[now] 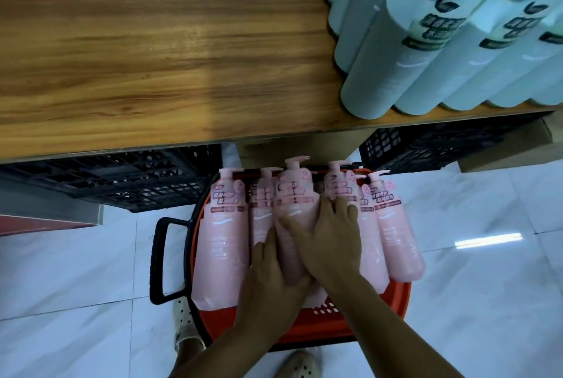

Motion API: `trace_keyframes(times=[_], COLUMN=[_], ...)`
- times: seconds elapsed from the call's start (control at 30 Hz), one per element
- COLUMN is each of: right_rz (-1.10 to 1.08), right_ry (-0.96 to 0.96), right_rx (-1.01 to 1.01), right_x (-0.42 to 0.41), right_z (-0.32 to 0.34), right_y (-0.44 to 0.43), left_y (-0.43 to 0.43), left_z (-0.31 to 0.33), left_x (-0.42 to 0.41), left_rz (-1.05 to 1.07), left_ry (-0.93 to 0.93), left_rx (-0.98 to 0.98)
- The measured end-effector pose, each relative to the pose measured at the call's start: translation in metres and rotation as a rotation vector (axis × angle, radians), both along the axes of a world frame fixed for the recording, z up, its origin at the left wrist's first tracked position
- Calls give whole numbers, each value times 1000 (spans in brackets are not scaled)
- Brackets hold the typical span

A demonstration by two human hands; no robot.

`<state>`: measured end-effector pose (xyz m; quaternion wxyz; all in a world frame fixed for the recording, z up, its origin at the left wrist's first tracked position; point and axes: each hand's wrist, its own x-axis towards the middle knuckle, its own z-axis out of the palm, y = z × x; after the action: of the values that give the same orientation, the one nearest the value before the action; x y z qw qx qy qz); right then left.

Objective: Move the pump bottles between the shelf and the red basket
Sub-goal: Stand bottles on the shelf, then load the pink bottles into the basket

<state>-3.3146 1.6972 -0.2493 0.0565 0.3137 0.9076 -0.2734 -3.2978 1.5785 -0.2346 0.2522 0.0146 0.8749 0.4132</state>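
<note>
**A:** What is hard to make out in the head view?

**B:** The red plastic basket [313, 329] is mostly covered by its load and the person's arms. The pale green cylinder bottles [426, 73] on the brown wooden shelf [152, 57] are cut off at the right edge, and their labels are blurred.

**A:** And what is inside the basket?

**B:** Several pink plastic pump bottles [222, 240], with the pumps toward the shelf. The left hand [271, 280] curls round the lower end of the middle pink bottle [292, 194]. The right hand [332, 243] lies flat on it, and its spread fingers reach the neighbour bottle.
</note>
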Motion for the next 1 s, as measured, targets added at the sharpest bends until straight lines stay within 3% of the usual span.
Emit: trace_keyframes(times=[0.1, 0.17, 0.3, 0.43, 0.53, 0.6, 0.7, 1.0], right_rz=[-152, -215, -154, -137, -379, -450, -396, -298], right_ry=[165, 72, -136, -81, 77, -95, -264, -183], right_rx=[-24, 66, -77, -134, 42, -28, -285, -247], right_x=[14, 29, 46, 43, 46, 46, 47, 57], right_z=[-6, -14, -24, -21, -25, -35, -56, -70], right_y=[21, 40, 55, 68, 114, 154, 177, 179], left_y=[2, 8, 17, 18, 19, 20, 20, 23], left_z=[-3, -9, -12, -17, -19, -17, -20, -23], left_x=[-4, -4, -2, -1, -5, -6, -5, -6], left_rz=[-58, -60, -36, -39, -105, -128, -160, -251], left_ry=[39, 62, 125, 177, 165, 176, 243, 357], left_rx=[-7, -43, -86, -96, -144, -155, -172, -274])
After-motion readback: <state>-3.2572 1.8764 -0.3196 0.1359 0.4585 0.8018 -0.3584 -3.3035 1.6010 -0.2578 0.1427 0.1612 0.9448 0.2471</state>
